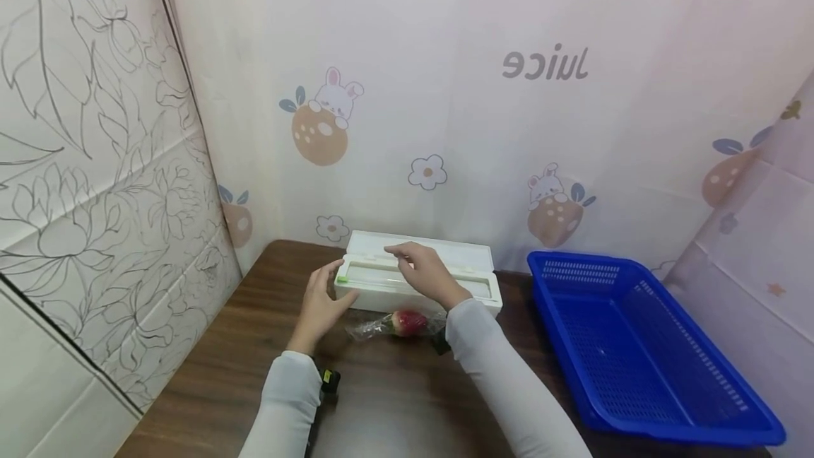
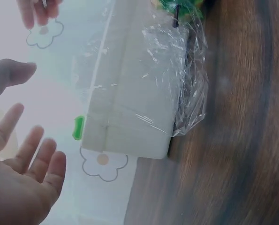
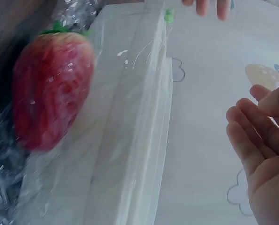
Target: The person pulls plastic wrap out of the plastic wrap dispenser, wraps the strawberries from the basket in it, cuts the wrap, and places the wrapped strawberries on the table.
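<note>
A long white cling film dispenser point(image 1: 394, 298) stands on the table with its lid point(image 1: 445, 251) up and a green slider point(image 1: 343, 279) at its left end. Against its front lies a red strawberry-shaped fruit point(image 1: 408, 322) with green leaves, wrapped in clear plastic film point(image 2: 191, 93). My left hand point(image 1: 321, 308) is at the dispenser's left end, thumb and fingers spread, holding nothing. Over the middle of the dispenser is my right hand point(image 1: 427, 273); in the right wrist view its fingers point(image 3: 247, 140) bend loosely with nothing between them.
To the right stands a blue perforated plastic basket point(image 1: 591, 391) on the brown wooden table point(image 1: 254, 324). A patterned curtain point(image 1: 407, 104) hangs close behind the dispenser, and a panel with flower line drawings point(image 1: 95, 161) rises along the left.
</note>
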Tool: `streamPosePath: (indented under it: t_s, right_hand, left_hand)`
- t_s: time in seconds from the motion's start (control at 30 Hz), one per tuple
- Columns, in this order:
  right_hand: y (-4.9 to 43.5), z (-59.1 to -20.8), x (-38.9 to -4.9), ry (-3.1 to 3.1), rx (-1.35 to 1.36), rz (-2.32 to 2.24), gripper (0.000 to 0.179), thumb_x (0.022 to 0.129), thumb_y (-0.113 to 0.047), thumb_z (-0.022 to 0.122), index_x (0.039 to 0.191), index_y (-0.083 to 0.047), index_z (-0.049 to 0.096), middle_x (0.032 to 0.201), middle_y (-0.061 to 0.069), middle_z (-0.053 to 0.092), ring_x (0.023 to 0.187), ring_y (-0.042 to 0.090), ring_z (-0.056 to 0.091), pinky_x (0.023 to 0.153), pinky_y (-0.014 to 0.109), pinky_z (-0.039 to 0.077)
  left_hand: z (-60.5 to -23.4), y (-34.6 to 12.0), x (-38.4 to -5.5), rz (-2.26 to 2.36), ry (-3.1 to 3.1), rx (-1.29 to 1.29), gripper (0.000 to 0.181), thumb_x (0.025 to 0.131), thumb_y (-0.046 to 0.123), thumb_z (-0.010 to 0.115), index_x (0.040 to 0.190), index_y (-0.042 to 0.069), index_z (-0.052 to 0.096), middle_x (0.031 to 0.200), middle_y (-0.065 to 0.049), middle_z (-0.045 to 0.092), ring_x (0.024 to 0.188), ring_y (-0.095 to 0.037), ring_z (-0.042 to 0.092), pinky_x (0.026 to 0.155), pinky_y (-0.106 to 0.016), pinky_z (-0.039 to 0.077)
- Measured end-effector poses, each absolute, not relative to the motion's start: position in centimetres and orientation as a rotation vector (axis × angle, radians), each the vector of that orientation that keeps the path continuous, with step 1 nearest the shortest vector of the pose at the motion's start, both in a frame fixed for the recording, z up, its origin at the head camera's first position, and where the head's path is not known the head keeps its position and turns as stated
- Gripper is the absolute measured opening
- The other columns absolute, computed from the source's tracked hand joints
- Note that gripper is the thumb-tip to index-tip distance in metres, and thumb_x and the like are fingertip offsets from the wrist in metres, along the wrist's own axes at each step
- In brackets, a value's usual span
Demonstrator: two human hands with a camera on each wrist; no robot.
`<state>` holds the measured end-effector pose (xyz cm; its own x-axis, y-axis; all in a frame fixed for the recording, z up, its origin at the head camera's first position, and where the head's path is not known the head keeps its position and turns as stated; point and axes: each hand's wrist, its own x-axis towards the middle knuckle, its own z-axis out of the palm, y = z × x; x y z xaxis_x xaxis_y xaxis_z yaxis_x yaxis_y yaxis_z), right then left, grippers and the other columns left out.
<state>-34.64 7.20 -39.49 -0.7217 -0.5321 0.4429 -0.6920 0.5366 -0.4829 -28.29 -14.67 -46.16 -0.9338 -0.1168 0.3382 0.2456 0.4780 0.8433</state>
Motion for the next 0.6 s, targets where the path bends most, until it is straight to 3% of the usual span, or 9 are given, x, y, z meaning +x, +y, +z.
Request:
streamPosePath:
  t_s: [0.23,0.43,0.6]
  right_hand:
    - [9.9,-40.5,-33.1,-2.54,1.024,0.971,0.027,0.096,-0.011,0.047,0.113,-0.018,0.066,0.111,-0.006,0.065,0.1,0.001,0.054,0.085,0.031,0.053]
    - [11.6,-42.0,-29.9,-2.443,1.228,1.011,0.022,0.092,-0.006,0.052,0.104,-0.011,0.07,0.1,0.0,0.07,0.089,0.004,0.06,0.074,0.033,0.057]
    - [12.9,-44.5,-28.3,-2.485,1.302,0.919,0.02,0.088,-0.004,0.056,0.102,-0.009,0.07,0.098,0.003,0.071,0.085,0.007,0.059,0.07,0.034,0.056]
  left_hand:
    - [-45.9,-13.9,-27.7,-1.39,-2.368,-0.208,0.04,0.081,0.02,0.072,0.119,0.015,0.06,0.116,-0.011,0.054,0.099,-0.03,0.051,0.078,-0.048,0.049]
    - [-47.0,-12.6,-27.3,-1.336,-2.454,-0.464,0.033,0.081,0.015,0.072,0.113,0.017,0.063,0.111,-0.002,0.062,0.098,-0.017,0.057,0.085,-0.046,0.051]
    - [-48.0,-11.5,-26.8,-1.261,-2.59,-0.699,0.033,0.083,0.017,0.069,0.115,0.011,0.061,0.113,-0.005,0.061,0.103,-0.017,0.055,0.089,-0.045,0.05]
